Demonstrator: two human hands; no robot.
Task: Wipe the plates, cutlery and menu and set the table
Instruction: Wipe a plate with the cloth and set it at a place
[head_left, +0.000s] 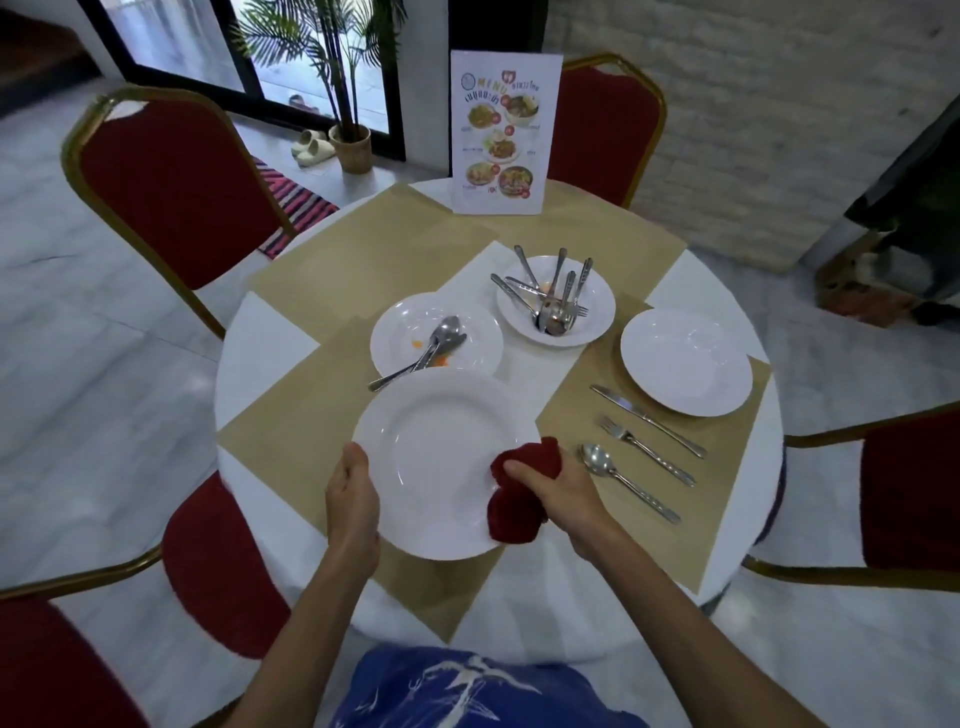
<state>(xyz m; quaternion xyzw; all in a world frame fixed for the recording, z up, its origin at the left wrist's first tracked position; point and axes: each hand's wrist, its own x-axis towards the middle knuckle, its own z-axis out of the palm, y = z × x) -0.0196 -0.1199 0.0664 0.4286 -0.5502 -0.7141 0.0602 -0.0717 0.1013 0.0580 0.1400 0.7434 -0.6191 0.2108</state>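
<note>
My left hand (353, 488) grips the left rim of a clean white plate (441, 457), held above the table's near side. My right hand (558, 491) is closed on a bunched red cloth (519, 499) pressed against the plate's right rim. Behind it lies a stained plate (410, 338) with two spoons (426, 351) on it. A bowl-like plate (597, 312) further back holds several forks and spoons. On the right, a clean plate (685, 361) rests on a tan placemat beside a knife (647, 420), fork (647, 449) and spoon (626, 480). A standing menu (501, 135) is at the far edge.
The round white table (260, 343) carries tan placemats (337, 270). Red chairs with gold frames stand around it at far left (171, 187), far right (602, 130), right (909, 493) and near left (218, 561). A potted palm (353, 140) stands by the glass door.
</note>
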